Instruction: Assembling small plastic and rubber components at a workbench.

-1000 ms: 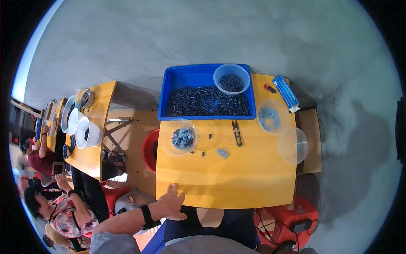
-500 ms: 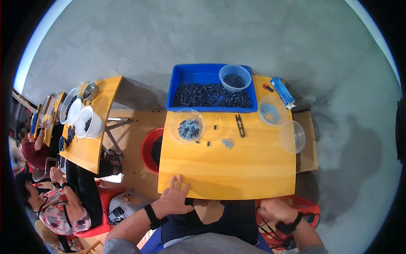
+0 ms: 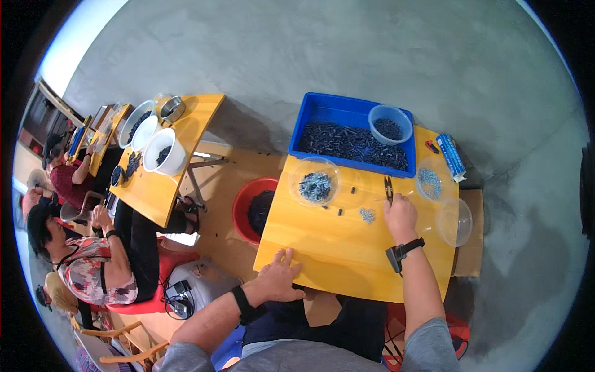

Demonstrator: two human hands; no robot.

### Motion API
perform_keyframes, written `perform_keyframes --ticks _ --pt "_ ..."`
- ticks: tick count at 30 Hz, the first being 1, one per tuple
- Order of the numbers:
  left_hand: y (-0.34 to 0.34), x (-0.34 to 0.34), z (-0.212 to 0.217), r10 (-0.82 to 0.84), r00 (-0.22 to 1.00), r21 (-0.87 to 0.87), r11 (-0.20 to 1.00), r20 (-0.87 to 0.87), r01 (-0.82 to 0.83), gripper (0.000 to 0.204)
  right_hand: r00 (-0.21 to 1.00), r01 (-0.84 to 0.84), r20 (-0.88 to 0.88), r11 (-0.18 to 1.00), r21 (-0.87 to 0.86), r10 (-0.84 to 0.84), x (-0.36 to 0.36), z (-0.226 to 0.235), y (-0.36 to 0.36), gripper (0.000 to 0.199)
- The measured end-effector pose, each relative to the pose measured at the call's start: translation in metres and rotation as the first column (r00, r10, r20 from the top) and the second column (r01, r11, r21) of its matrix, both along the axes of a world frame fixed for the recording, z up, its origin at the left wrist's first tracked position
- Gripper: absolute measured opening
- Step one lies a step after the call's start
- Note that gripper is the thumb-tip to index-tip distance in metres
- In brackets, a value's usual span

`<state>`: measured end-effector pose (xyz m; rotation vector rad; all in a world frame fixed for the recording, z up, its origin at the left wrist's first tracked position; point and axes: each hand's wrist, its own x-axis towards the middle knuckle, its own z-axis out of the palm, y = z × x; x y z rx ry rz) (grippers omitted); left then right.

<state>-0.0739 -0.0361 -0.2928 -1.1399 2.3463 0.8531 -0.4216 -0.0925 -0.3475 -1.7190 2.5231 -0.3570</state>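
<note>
The yellow wooden bench (image 3: 334, 260) carries a blue rectangular plastic tray (image 3: 338, 111), a clear round plastic bowl (image 3: 295, 180) before it.

There's the tray (image 3: 339, 109) at the table's (image 3: 350, 263) far side, bowl (image 3: 390, 112) inside, to the right; nearer, the dish (image 3: 315, 165) left, heap (image 3: 367, 216) right of it, then snips (image 3: 388, 188), right hand (image 3: 400, 217) at their near end, left hand (image 3: 277, 278) near-left

This is looking like a small workshop — people (image 3: 93, 273) are sitting at tables (image 3: 353, 257), where tubs (image 3: 396, 113) are holding loose dark parts (image 3: 388, 130).
</note>
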Motion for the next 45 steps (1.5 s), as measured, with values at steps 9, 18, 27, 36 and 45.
perform_keyframes --ticks 9,18,27,36,45 --pt "0.006 -0.002 0.011 0.083 0.997 0.002 0.997 0.002 -0.083 0.076 0.98 0.196 0.043 0.98 -0.038 -0.194 -0.006 0.0 0.049 0.027" --pt "0.008 0.008 -0.015 0.06 0.973 -0.189 0.977 -0.224 -0.104 0.059 0.918 0.395 -0.009 0.914 0.088 -0.396 -0.007 0.005 0.066 0.033" --pt "-0.079 -0.005 -0.052 0.742 0.361 0.338 0.608 -0.565 -0.719 0.058 0.96 0.199 0.221 0.974 -0.112 -0.171 0.028 0.025 0.076 0.026" --pt "-0.124 -0.048 -0.057 0.754 0.164 0.338 0.463 -0.636 -0.82 0.058 0.831 0.019 0.55 0.985 -0.173 0.081 0.071 0.027 0.046 0.017" --pt "-0.125 -0.045 -0.043 0.839 -0.13 0.577 0.242 -0.528 -0.78 0.045 0.779 -0.05 0.62 0.995 -0.092 0.096 0.08 0.019 0.047 0.016"
